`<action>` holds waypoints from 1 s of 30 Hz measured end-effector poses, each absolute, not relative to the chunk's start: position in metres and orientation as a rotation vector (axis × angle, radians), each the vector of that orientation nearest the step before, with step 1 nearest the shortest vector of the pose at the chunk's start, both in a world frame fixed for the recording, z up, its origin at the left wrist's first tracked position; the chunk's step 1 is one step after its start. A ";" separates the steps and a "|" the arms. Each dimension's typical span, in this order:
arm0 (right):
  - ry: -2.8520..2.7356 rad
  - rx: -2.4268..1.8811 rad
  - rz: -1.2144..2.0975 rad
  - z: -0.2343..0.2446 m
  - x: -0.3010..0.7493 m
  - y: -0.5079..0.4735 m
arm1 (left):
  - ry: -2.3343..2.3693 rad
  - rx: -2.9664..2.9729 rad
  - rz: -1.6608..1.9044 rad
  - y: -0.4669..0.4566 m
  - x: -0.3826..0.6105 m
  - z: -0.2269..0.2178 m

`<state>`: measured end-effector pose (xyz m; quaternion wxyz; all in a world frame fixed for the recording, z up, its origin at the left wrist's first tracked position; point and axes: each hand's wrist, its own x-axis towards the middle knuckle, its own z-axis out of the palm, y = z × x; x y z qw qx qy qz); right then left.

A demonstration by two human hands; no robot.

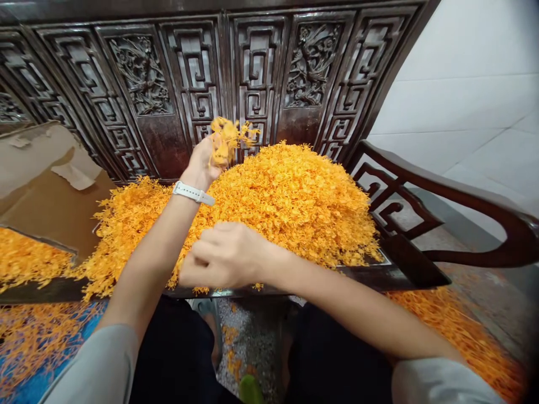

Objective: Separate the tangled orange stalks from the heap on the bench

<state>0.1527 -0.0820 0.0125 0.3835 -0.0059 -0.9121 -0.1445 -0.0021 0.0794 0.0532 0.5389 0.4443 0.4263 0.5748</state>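
My left hand (pixel 204 160), with a white wristband (pixel 193 192), is raised at the left of a large heap of small orange-yellow plastic flower pieces (pixel 295 196). Its fingers are closed on a bunch of flower pieces (pixel 229 139), slightly blurred. Lower down, my right hand (pixel 227 255) is curled into a fist in front of the heap, near the front edge of the bench seat. Its fingertips are turned away, so whatever it may hold is hidden.
The heap lies on a dark carved wooden bench (pixel 162 143) with an armrest (pixel 463 196) at the right. A torn cardboard piece (pixel 46 207) leans at the left. Orange strands lie on blue sheeting (pixel 36 387) at lower left and on the floor at lower right.
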 end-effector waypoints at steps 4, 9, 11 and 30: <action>-2.264 -0.147 -0.106 0.027 0.160 -0.076 | 0.918 0.888 1.460 0.089 -0.021 0.055; -2.053 -0.827 0.254 0.051 0.208 -0.012 | 0.930 0.903 1.562 0.087 -0.018 0.052; -2.124 -1.071 0.216 0.046 0.224 0.011 | 0.976 0.983 1.560 0.082 -0.012 0.050; -1.175 -0.916 1.208 0.021 0.217 0.044 | 1.320 2.189 1.287 0.049 0.041 0.045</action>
